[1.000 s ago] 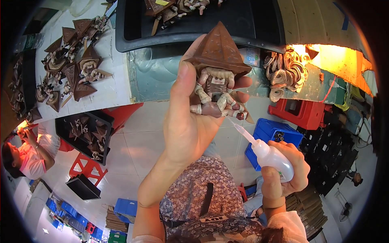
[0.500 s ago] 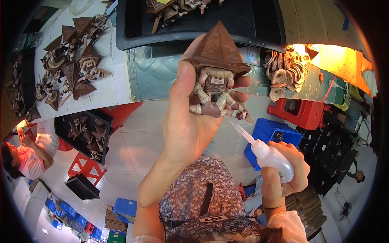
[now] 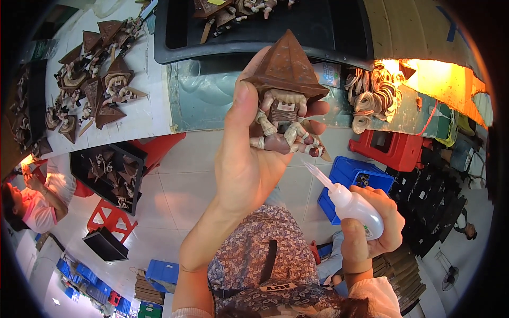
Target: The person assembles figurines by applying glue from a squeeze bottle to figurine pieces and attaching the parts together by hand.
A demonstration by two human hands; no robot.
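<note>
My left hand [image 3: 241, 153] is closed around a small figurine [image 3: 283, 114] with a brown pyramid-shaped head, bandaged pale limbs and dark red feet. Its head points away from me, and my thumb presses along its left side while fingertips show at its right. In my right hand [image 3: 379, 217] is a squeeze bottle [image 3: 358, 209], white and translucent, with a long thin nozzle. The nozzle tip points up and left, a short way below the figurine's feet and apart from them.
More such figurines [image 3: 98, 87] lie on the white table at left, in a black bin [image 3: 140, 183] below and in a black tray [image 3: 265, 50] ahead. Pale curled parts [image 3: 376, 95] are heaped by an orange-lit box. A red stool [image 3: 389, 151] and blue crate [image 3: 331, 183] stand at right.
The bottle's nozzle tip sits slightly farther from the figurine's feet, and a thin thread near the tip no longer shows. Both hands keep their hold.
</note>
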